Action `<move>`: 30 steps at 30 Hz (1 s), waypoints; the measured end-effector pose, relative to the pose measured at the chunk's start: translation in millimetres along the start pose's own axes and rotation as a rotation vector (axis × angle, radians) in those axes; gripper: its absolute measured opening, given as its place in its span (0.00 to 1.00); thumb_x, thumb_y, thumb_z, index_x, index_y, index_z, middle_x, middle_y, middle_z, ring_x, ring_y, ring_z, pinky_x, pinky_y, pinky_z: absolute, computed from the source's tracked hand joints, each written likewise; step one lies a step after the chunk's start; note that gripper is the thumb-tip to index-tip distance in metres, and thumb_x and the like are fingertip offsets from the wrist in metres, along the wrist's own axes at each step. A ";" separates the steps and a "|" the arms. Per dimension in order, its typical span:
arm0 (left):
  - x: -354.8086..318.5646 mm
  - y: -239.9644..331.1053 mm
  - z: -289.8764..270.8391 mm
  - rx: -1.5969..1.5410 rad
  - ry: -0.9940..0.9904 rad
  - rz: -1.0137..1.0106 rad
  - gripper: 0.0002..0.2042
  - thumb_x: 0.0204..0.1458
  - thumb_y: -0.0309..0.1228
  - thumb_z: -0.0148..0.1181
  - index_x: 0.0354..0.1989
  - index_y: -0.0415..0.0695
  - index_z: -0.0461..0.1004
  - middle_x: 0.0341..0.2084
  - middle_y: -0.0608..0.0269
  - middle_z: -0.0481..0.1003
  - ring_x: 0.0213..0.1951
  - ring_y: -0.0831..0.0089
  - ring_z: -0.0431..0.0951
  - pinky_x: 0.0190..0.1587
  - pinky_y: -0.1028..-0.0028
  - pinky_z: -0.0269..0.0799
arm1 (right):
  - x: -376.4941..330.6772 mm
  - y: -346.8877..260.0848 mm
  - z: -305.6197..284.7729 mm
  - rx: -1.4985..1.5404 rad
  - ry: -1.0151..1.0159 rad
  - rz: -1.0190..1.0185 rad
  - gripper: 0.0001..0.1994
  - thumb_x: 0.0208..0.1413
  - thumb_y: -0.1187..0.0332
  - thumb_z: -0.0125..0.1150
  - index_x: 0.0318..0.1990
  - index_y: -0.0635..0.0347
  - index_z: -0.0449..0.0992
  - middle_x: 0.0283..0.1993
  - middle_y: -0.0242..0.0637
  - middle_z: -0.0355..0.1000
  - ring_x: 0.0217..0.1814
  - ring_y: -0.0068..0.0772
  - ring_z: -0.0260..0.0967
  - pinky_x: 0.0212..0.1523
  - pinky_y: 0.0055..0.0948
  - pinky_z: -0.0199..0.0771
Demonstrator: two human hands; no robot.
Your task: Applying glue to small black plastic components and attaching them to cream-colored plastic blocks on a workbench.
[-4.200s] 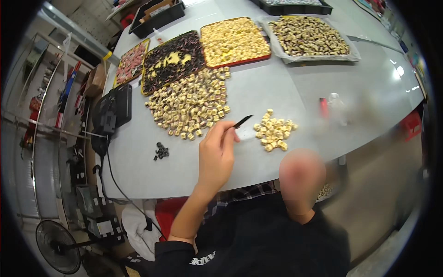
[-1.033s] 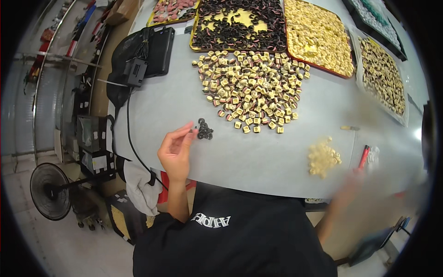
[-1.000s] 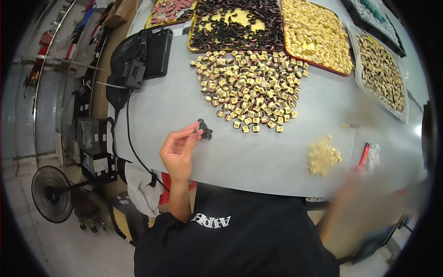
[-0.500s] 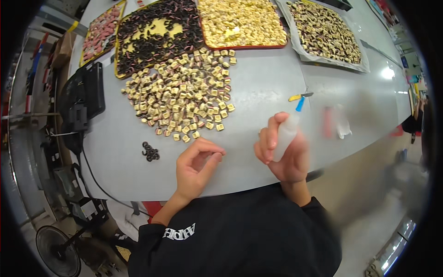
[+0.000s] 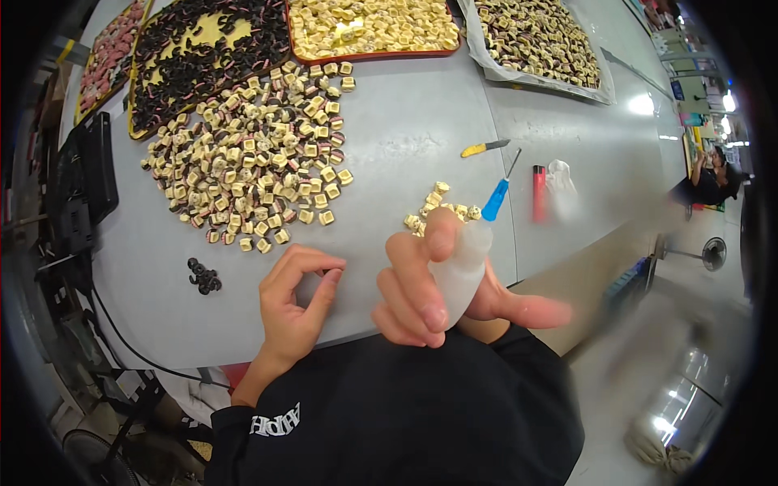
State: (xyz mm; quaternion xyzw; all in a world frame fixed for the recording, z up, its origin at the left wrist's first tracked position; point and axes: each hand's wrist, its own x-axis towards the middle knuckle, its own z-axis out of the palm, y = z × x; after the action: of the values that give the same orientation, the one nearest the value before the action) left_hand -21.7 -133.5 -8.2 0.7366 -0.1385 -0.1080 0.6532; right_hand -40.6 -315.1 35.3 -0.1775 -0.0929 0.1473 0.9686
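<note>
My right hand [image 5: 413,279] is wrapped round a translucent white squeeze bottle [image 5: 460,275], its thumb stretched out to the right. The bottle tilts up and away, with a blue needle tip [image 5: 495,201] at its end. Behind that hand, several small cream pieces [image 5: 417,220] lie on the table. My left hand [image 5: 293,304] is at the near edge, thumb and forefinger pinched together; whatever is between them is too small to make out. Beyond it spreads a pile of small cream-and-dark square pieces [image 5: 251,154]. Small black rings [image 5: 204,277] sit in a cluster to its left.
Along the far side stand a tray of black pieces [image 5: 209,65], a tray of cream pieces [image 5: 374,55] and a paper-lined tray [image 5: 609,91]. A yellow craft knife [image 5: 485,148], a red stick-like item [image 5: 539,193] and a white crumpled item [image 5: 560,183] lie right. A black device [image 5: 99,168] is left.
My right hand has brought the bottle closer and turned it, so the needle tip shows plainly. The view has swung right, shifting the table leftward. My left hand stays pinched.
</note>
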 end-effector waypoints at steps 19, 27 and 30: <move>-3.3 1.0 -2.4 -0.100 0.011 -0.093 0.07 0.50 0.21 0.55 0.37 0.35 0.74 0.27 0.60 0.69 0.27 0.76 0.71 0.29 0.82 0.65 | 11.8 15.7 -30.8 0.003 -0.086 -0.213 0.26 0.55 0.52 0.51 0.51 0.64 0.58 0.30 0.38 0.67 0.26 0.29 0.61 0.26 0.27 0.62; -8.8 -7.6 -12.0 -0.519 0.002 -0.089 0.10 0.50 0.24 0.56 0.41 0.35 0.73 0.30 0.59 0.68 0.30 0.73 0.73 0.32 0.77 0.71 | 14.5 17.0 -20.7 -0.625 0.206 -0.181 0.22 0.56 0.56 0.51 0.51 0.60 0.57 0.36 0.43 0.68 0.30 0.28 0.63 0.28 0.24 0.65; -7.3 -10.2 -14.7 -0.624 0.001 -0.070 0.11 0.50 0.23 0.56 0.42 0.34 0.72 0.30 0.58 0.67 0.31 0.72 0.73 0.34 0.75 0.74 | 17.6 30.5 -19.0 -0.806 0.335 -0.422 0.17 0.53 0.71 0.55 0.48 0.63 0.57 0.41 0.53 0.68 0.34 0.30 0.65 0.36 0.28 0.68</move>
State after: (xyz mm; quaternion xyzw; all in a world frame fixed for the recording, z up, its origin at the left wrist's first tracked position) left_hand -22.9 -116.2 -16.7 0.5047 -0.0729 -0.1676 0.8437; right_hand -27.3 -288.2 8.8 -0.5373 -0.0193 -0.1306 0.8330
